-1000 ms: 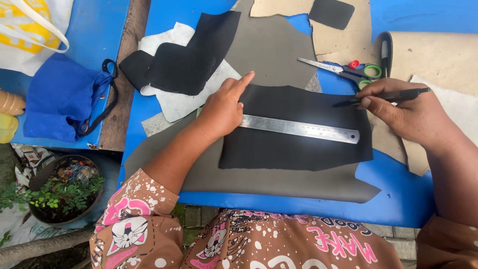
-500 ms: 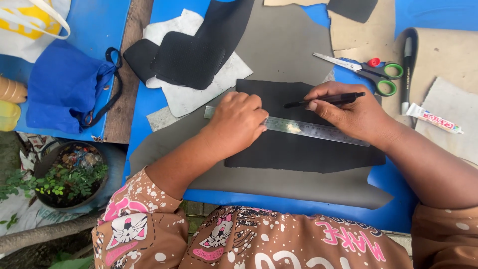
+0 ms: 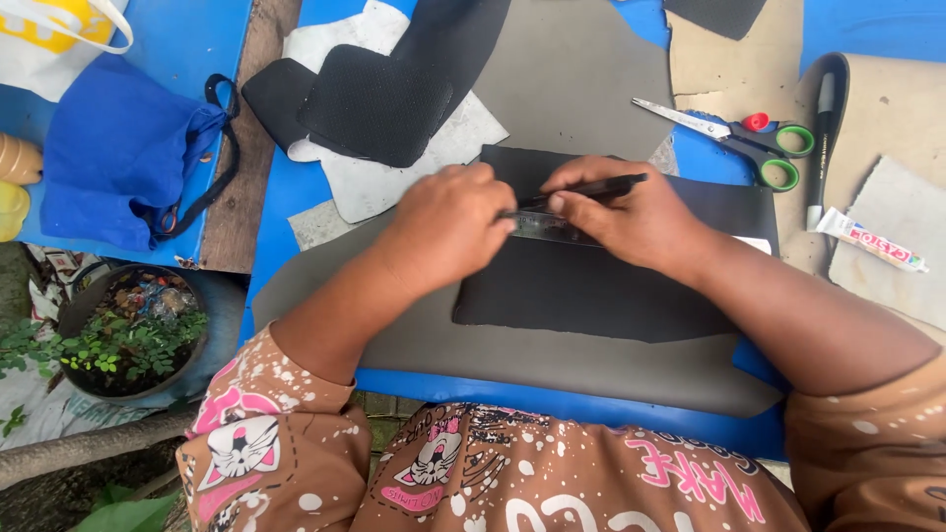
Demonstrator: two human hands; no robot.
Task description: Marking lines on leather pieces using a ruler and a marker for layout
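Note:
A black rectangular sheet [image 3: 591, 291] lies on a larger grey sheet [image 3: 552, 360] on the blue table. A metal ruler [image 3: 540, 227] lies across the black sheet, mostly hidden under my hands. My left hand [image 3: 448, 222] presses down on the ruler's left part. My right hand [image 3: 631, 212] holds a black pen [image 3: 591, 189], its tip against the ruler's edge close to my left fingers.
Green-handled scissors [image 3: 739, 133], a black marker [image 3: 821, 148] and a small glue tube [image 3: 872, 241] lie at the right on cardboard. Black textured pieces [image 3: 379, 103] on white sheets sit at the top. A blue cloth bag [image 3: 123, 158] and a potted plant [image 3: 123, 335] are left.
My right hand with the pen has travelled leftward along the ruler, from its right end to beside my left hand. My left hand stays pressed on the ruler.

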